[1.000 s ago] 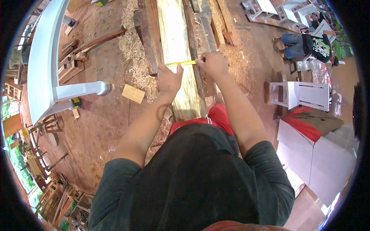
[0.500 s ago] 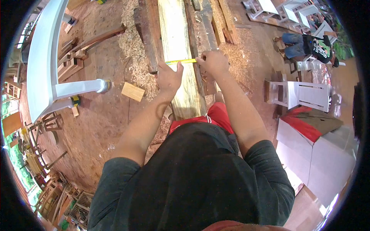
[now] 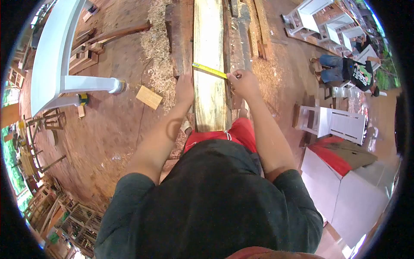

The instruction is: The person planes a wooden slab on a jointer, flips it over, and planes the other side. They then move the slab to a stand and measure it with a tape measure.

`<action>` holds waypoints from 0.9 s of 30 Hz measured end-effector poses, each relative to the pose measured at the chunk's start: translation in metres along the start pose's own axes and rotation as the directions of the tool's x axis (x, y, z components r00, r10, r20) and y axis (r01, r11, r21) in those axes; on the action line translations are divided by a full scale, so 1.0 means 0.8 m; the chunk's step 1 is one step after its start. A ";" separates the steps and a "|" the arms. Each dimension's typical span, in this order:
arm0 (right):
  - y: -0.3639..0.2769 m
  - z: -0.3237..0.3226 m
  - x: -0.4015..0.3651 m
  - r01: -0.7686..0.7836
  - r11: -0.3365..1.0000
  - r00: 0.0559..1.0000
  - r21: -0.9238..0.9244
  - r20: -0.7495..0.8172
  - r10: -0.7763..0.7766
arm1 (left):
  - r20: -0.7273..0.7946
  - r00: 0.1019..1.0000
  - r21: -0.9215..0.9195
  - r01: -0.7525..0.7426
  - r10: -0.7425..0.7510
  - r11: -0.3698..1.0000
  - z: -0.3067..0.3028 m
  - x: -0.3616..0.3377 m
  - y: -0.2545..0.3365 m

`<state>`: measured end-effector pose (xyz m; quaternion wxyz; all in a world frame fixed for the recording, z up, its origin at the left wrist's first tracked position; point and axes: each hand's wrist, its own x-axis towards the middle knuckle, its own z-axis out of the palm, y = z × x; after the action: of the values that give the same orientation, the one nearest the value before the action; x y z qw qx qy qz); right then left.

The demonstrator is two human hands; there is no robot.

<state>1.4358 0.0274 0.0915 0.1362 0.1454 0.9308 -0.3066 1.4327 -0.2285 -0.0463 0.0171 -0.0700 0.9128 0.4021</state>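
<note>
A long pale wooden plank (image 3: pixel 209 101) runs away from my body, its near end by my red shorts. Across it lies the yellow blade of a tape measure (image 3: pixel 210 70), slanting from the plank's left edge down to my right hand (image 3: pixel 244 85). That hand is closed on the tape at the right edge; the tape's case cannot be made out. My left hand (image 3: pixel 184 89) lies along the plank's left side, apart from the blade, with its fingers stretched forward and partly hidden.
Darker boards (image 3: pixel 181 39) flank the plank, with wood shavings (image 3: pixel 155 52) around them. A small wood block (image 3: pixel 149 97) lies left on the floor. White furniture (image 3: pixel 49 56) stands left, white chairs (image 3: pixel 345 124) right. Another person (image 3: pixel 345 71) bends over at the right.
My left hand has come off the blade's end and slid down the plank's left side. The blade has gone from nearly level to slanted. My right hand still holds the tape.
</note>
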 end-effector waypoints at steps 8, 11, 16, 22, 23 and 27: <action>-0.023 0.017 -0.052 0.103 0.995 0.995 0.012 0.017 -0.103 | 0.769 0.547 -0.430 0.825 -0.331 0.366 -0.035 -0.196 -0.088; -0.025 0.026 -0.063 0.209 0.970 0.978 -0.126 0.007 -0.210 | 0.779 0.601 -0.597 0.798 -0.180 0.079 0.022 -0.189 -0.085; -0.024 0.028 -0.064 0.225 0.956 0.974 -0.187 0.042 -0.221 | 0.817 0.552 -0.572 0.813 -0.165 -0.111 0.021 -0.162 -0.038; -0.023 0.029 -0.068 0.245 0.941 0.969 -0.234 0.051 -0.240 | 0.678 0.695 -0.688 0.715 -0.241 0.127 0.044 -0.172 -0.061; -0.023 0.028 -0.075 0.237 0.946 0.971 -0.222 0.041 -0.234 | 0.648 0.700 -0.662 0.713 -0.301 0.231 0.042 -0.173 -0.060; -0.020 0.039 -0.079 0.243 0.965 0.970 -0.098 0.029 -0.241 | 0.401 0.733 -0.158 0.646 -0.549 0.747 -0.075 -0.160 -0.012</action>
<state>1.4934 -0.0160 0.0975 0.1128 0.0210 0.9547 -0.2747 1.5622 -0.2644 -0.0015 0.2885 -0.2962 0.7555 0.5082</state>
